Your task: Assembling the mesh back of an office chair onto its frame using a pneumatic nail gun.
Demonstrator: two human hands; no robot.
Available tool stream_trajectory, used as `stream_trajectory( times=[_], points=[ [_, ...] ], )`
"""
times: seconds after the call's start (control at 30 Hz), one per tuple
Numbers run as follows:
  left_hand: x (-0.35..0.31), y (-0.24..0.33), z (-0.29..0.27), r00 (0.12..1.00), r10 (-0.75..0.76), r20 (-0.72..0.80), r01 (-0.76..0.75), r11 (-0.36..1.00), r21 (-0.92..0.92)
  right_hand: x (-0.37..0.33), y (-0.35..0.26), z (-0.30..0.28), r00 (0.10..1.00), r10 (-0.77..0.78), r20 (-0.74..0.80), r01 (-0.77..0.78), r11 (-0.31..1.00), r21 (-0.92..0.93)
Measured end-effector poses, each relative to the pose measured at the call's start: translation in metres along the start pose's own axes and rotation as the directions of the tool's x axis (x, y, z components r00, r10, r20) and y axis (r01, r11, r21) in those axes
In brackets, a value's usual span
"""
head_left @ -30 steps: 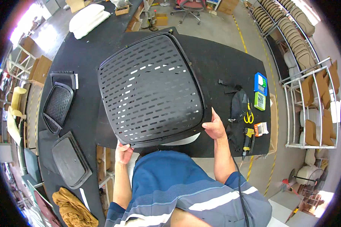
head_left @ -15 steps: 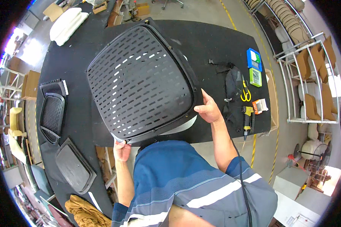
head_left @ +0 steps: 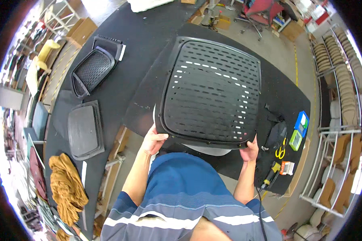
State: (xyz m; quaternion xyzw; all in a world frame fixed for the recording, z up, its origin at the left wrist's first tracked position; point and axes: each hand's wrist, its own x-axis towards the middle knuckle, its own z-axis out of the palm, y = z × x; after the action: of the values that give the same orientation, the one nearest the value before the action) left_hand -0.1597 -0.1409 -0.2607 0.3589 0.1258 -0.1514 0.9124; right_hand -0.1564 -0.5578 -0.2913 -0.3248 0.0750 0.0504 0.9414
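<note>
Left hand [head_left: 153,141]: partly closed, grasping the lower left corner of a black slotted panel [head_left: 211,94]; the thumb is lying over the rim while the other fingers are passing underneath.

Right hand [head_left: 249,152]: partly closed, grasping the lower right corner of the same panel; the thumb is pressing at the rim and the index finger is reaching up beside the edge.

Slotted panel: one, rounded square, raised rim; being held before the person's torso, over the near part of the black table [head_left: 149,52]. A pale curved piece [head_left: 209,150] is showing below its lower edge.

Right of panel: a black strapped item [head_left: 275,135], yellow-handled scissors [head_left: 280,150], a yellow and black tool [head_left: 272,172], an orange and white packet [head_left: 286,168], a blue box [head_left: 302,120] and a green box [head_left: 295,139], all lying on the table.

Left of panel: a black mesh-patterned part [head_left: 94,68], a stack of dark panels [head_left: 83,130] and a brown cloth [head_left: 66,188], likewise lying there.

Changes from half a second ago: the slotted panel is sitting farther right in view, its lower edge now sloping down toward the right instead of up; the table is appearing turned clockwise; both hands are staying at the panel.
</note>
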Motion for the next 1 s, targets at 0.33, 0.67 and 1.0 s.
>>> stream_trajectory(
  times=[0.33,0.67,1.0],
  points=[
    [0.002,0.005,0.016,1.000,0.011,0.009,-0.011,0.997,0.082,0.002,0.009,-0.051,1.000,0.023,-0.015,-0.023,0.999,0.039],
    [0.003,0.008,0.012,0.999,0.035,0.037,-0.038,0.995,0.092,0.001,0.002,-0.029,0.999,0.022,0.033,-0.023,0.999,0.038],
    [0.004,0.011,0.013,0.995,0.094,0.025,-0.096,0.994,0.054,0.011,0.000,-0.025,0.998,0.025,0.054,-0.028,0.998,0.055]
  ],
)
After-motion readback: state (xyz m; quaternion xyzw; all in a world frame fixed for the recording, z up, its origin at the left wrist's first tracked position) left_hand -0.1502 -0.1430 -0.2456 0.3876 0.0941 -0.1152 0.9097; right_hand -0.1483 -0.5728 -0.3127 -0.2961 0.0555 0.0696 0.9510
